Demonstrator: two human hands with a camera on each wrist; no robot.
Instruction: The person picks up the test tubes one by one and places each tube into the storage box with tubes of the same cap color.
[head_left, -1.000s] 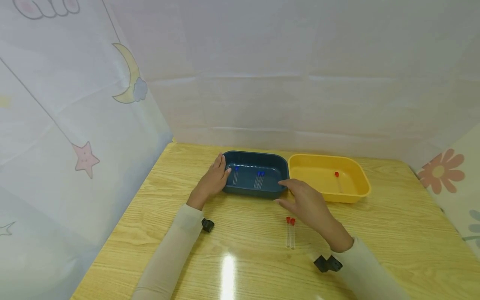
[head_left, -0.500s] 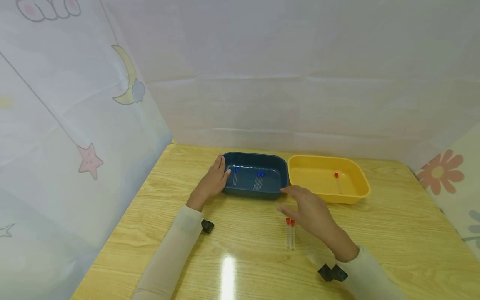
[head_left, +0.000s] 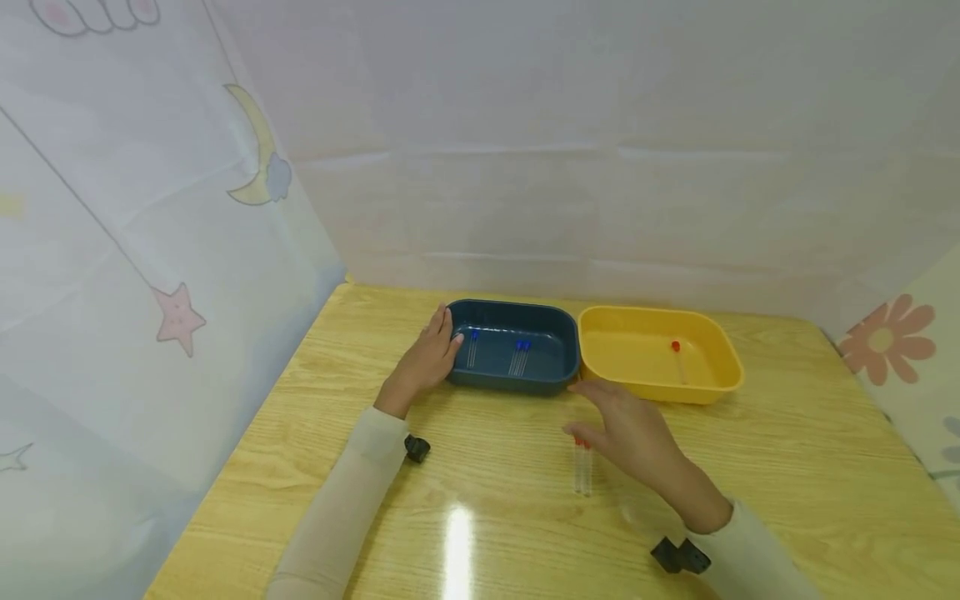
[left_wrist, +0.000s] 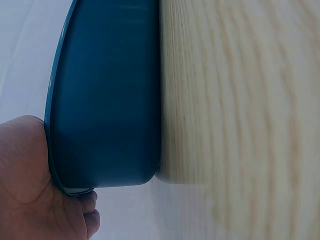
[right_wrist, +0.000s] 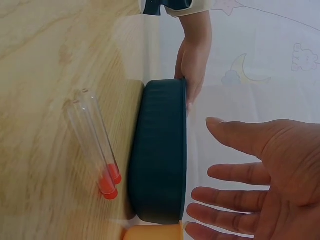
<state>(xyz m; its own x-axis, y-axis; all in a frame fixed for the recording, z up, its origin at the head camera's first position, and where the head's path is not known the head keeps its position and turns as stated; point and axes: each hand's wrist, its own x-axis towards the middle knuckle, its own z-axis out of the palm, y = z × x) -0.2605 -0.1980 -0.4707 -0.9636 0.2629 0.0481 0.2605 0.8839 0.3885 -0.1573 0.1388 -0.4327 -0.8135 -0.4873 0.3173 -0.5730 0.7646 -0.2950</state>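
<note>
My left hand (head_left: pixel 427 358) grips the left end of a dark blue tray (head_left: pixel 510 383), its thumb over the rim. Several clear test tubes (head_left: pixel 519 360) with blue caps lie inside that tray. Two red-capped test tubes (head_left: pixel 582 475) lie side by side on the table in front of it. Above them hovers my right hand (head_left: pixel 633 429), holding nothing; its thumb overlaps their caps in the head view. The right wrist view shows that hand's fingers (right_wrist: pixel 235 200) spread and nearly straight, apart from the tubes (right_wrist: pixel 95 145).
A yellow tray (head_left: pixel 660 392) stands against the right end of the blue one, with one red-capped tube (head_left: pixel 680 365) in it. Both stand near the back of the wood-grain table (head_left: pixel 360 533). Pale printed sheets (head_left: pixel 525 208) close off the back and sides.
My right hand has drawn back from the blue tray's front right corner, toward me and slightly right, over the red-capped tubes. My left hand has stayed on the tray.
</note>
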